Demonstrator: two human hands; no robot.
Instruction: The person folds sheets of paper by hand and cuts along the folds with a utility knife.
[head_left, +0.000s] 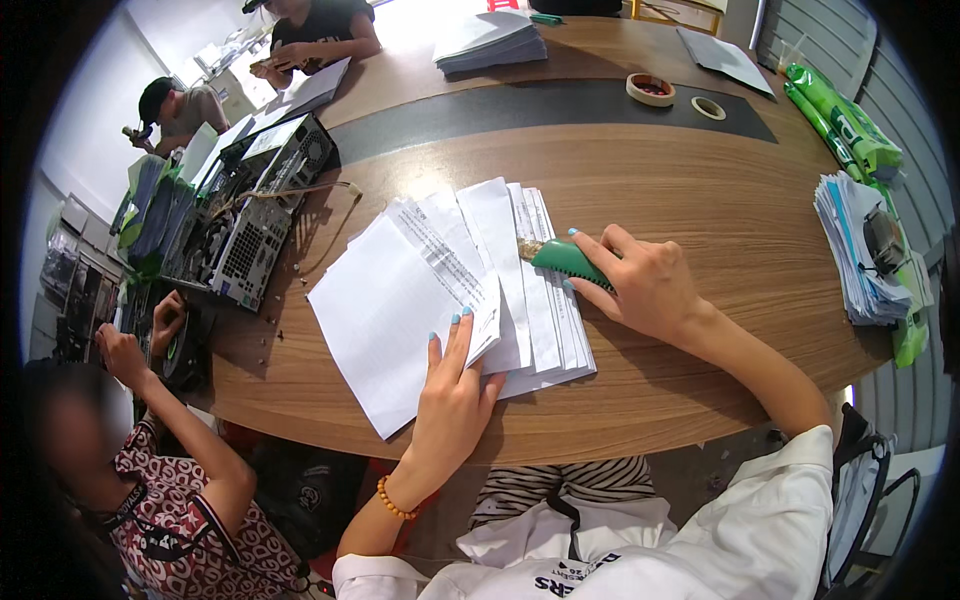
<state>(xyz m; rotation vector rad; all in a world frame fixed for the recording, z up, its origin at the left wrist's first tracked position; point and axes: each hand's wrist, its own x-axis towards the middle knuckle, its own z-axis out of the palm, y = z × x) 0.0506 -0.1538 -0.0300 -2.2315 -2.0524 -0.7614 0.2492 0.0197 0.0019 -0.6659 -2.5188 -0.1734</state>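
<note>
A fanned stack of white paper sheets (390, 300), some bearing print, lies on the wooden table (720, 225) in front of me. My left hand (454, 397) rests its fingertips on the top sheets near their curled right edge, with the thumb spread over the sheets below. In my right hand (645, 281) is a green plastic tool (571, 261) with a toothed lower edge and a tan, bristly-looking tip, held between thumb and fingers. Its tip is over the right part of the stack; whether it touches the paper I cannot tell.
An opened computer case (259, 217) with a loose cable (300, 191) stands at left, beside a seated person (187, 480). Tape rolls (650, 90) and another paper stack (491, 45) lie farther back. Bundled papers (855, 255) and green packages (847, 124) line the right edge.
</note>
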